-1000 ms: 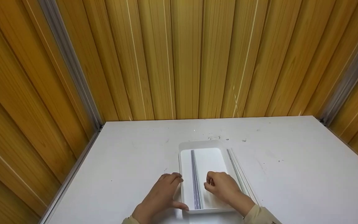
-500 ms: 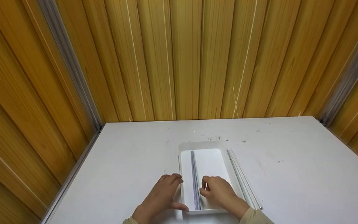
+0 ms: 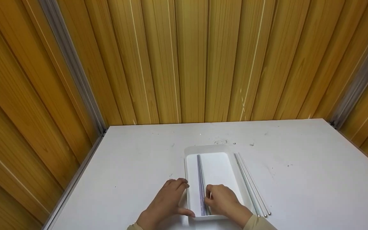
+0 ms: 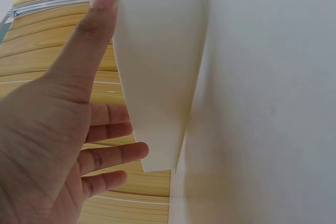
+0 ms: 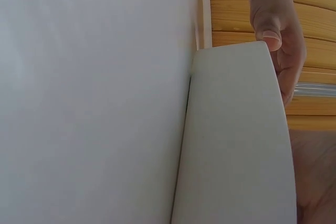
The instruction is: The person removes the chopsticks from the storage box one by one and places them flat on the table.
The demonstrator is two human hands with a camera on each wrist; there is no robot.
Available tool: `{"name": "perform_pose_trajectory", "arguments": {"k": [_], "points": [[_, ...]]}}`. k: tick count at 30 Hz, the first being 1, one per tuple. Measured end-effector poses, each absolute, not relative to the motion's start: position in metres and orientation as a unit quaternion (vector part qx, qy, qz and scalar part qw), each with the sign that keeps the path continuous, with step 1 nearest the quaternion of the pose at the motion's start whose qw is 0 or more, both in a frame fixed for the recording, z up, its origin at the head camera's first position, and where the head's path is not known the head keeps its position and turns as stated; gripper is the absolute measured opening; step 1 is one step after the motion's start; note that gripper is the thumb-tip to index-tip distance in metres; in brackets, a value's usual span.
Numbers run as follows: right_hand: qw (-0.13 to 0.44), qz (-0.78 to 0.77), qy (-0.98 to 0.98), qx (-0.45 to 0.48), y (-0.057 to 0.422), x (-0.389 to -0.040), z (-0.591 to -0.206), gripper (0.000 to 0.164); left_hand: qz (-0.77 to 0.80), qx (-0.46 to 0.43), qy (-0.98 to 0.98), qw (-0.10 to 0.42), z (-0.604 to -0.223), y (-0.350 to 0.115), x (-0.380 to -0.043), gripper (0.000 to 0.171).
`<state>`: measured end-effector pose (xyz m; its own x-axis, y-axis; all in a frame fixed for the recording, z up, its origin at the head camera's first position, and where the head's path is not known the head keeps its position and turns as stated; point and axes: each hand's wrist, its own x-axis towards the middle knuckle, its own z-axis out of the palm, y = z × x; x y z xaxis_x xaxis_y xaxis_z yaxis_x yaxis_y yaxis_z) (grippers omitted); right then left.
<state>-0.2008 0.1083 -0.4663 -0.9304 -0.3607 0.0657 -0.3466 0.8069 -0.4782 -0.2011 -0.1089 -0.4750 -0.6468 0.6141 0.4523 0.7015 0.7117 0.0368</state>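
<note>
A white shallow plastic box [image 3: 214, 216] stands lengthwise on the table in the head view. Purple-grey chopsticks [image 3: 200, 182] lie along its floor, left of the middle. Reaching into the box, my right hand [image 3: 223, 199] pinches a pale chopstick [image 3: 204, 174] with curled fingers, close against the purple ones; its fingertips are partly hidden. My left hand [image 3: 169, 199] rests against the box's left side, thumb at the near left corner, fingers spread and fairly straight along the rim. The left wrist view shows this hand [image 4: 63, 119] beside the box wall [image 4: 157, 77].
Right of the box, several pale chopsticks [image 3: 251, 183] with shiny ends lie on the white table [image 3: 299, 179]. Wood-patterned panels [image 3: 190, 64] rise behind the table. In the right wrist view the box's side wall [image 5: 231, 129] fills the middle.
My right hand has moved left and slightly nearer inside the box, bringing the pale chopstick beside the purple ones. More of the chopsticks on the right shows. The left hand stays put.
</note>
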Motion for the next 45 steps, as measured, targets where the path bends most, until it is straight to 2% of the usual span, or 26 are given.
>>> {"name": "perform_pose_trajectory", "arguments": {"k": [11,39,45], "points": [[0.016,-0.228,0.958,-0.175,0.105,-0.202,-0.469,0.014,-0.117,-0.359,-0.907,0.187,-0.474,-0.109,-0.201,0.081],[0.034,-0.206,0.97,-0.124,0.098,-0.21,-0.471,0.021,-0.1,-0.357,-0.91,0.184,-0.474,-0.108,-0.201,0.082],[0.042,-0.216,0.968,-0.125,0.099,-0.21,-0.472,0.02,-0.114,-0.371,-0.9,0.2,-0.478,-0.108,-0.202,0.081]]}}
